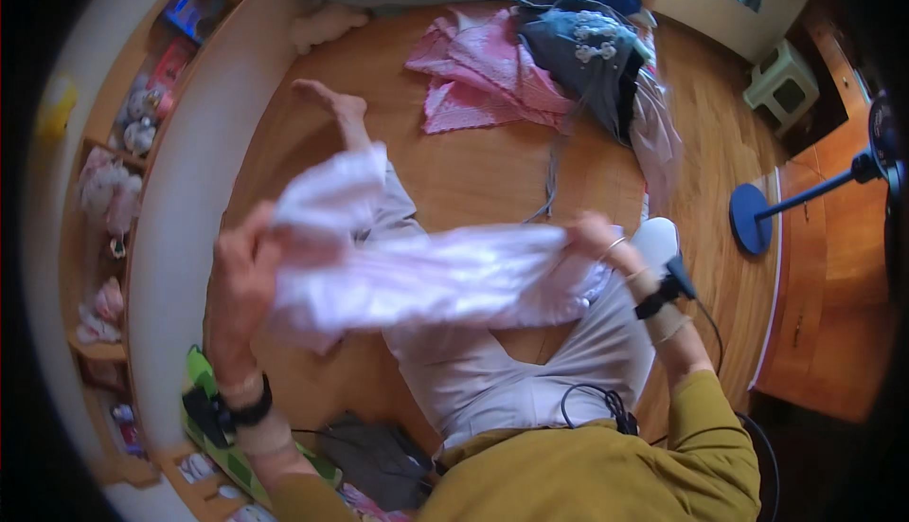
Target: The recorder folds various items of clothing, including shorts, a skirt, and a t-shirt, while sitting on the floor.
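Observation:
A pale pink and white garment (426, 280), smeared by motion, stretches between my two hands above my lap. My left hand (248, 271) grips its left end, beside a part that looks like a sleeve sticking up. At the other end, over my right knee, my right hand (595, 236) has its fingers closed on the cloth. The garment's exact kind is hard to make out through the blur. Both wrists wear black straps.
Ahead lie a pink textured cloth (483, 77) and a heap of dark grey clothes (582, 53). Shelves with soft toys (140, 134) line the left. To the right stand a blue fan base (750, 219), a pale green stool (782, 86) and a wooden cabinet (824, 304).

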A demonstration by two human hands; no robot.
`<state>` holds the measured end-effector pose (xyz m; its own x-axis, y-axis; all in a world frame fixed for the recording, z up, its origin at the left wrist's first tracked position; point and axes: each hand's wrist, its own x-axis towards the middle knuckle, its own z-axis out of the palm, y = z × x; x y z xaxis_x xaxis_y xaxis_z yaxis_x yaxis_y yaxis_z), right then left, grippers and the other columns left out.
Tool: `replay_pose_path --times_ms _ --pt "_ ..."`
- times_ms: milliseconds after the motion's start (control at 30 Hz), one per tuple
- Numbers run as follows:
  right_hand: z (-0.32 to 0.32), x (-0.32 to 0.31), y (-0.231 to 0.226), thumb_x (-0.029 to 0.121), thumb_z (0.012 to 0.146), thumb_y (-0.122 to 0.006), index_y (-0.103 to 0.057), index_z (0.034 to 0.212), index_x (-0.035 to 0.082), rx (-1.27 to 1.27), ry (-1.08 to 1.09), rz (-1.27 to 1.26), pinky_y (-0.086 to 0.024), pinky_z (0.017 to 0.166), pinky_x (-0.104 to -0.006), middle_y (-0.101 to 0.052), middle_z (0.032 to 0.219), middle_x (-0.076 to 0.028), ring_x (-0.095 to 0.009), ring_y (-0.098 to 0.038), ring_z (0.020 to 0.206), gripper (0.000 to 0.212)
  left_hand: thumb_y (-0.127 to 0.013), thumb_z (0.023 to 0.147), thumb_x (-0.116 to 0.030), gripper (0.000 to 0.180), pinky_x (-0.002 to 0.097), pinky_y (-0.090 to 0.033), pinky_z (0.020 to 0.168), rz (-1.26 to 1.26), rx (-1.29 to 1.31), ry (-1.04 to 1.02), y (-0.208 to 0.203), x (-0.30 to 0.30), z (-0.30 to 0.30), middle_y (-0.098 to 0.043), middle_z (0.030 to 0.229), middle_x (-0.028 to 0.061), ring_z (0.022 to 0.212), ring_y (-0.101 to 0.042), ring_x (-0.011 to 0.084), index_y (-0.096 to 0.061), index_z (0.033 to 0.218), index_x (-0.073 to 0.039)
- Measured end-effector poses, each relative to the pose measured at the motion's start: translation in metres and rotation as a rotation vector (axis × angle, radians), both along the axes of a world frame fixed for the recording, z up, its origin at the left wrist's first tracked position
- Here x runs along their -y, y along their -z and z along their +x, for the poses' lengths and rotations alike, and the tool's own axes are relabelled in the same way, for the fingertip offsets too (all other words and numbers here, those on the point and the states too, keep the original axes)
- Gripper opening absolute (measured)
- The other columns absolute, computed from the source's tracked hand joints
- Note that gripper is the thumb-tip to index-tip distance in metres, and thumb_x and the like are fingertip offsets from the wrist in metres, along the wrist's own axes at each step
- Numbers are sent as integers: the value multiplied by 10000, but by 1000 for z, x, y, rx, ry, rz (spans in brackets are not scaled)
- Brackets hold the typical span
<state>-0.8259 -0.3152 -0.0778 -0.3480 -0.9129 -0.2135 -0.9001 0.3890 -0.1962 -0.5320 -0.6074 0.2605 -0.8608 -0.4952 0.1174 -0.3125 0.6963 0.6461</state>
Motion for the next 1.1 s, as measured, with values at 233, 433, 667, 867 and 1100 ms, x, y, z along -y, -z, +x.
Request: replay_pose_path --times_ms 233,433,667,867,1100 --pt "-113 -118 -130 29 837 -527 -539 890 49 192 677 -940 -430 655 -238 -500 766 5 -98 -490 740 57 -466 928 -174 196 293 -437 818 556 -676 -267 40 144 -49 -609 931 26 890 -547 130 -592 995 -40" --pt "-128 -183 -135 -9 804 -560 -570 944 -4 130 803 -876 -445 682 -234 -584 838 -8 -97 -533 774 140 -463 938 -217 228 331 -420 913 856 -947 -178 52 173 -78 -582 1082 49 1010 -533 161 -560 1080 -68" --pt "-54 -222 -94 105 615 -735 -629 825 24 356 627 47 -469 581 -304 -618 736 -95 -150 -562 640 249 -502 884 -120 187 242 -454 801 753 -381 -13 50 92 -28 -617 934 26 845 -562 102 -595 1018 -30" --pt "-55 -167 -95 235 592 -786 -611 873 26 390 519 29 -480 622 -357 -611 778 -149 -296 -588 690 391 -473 785 -49 219 168 -398 755 857 -61 -67 77 76 42 -607 896 23 828 -547 74 -598 955 10" --pt "5 -12 -100 242 657 -756 -547 1116 64 742 62 -105 -440 856 -375 -556 1093 -154 -329 -539 990 534 -462 709 4 174 201 -424 741 1048 -184 -140 113 51 97 -595 839 15 784 -550 80 -577 839 -4"
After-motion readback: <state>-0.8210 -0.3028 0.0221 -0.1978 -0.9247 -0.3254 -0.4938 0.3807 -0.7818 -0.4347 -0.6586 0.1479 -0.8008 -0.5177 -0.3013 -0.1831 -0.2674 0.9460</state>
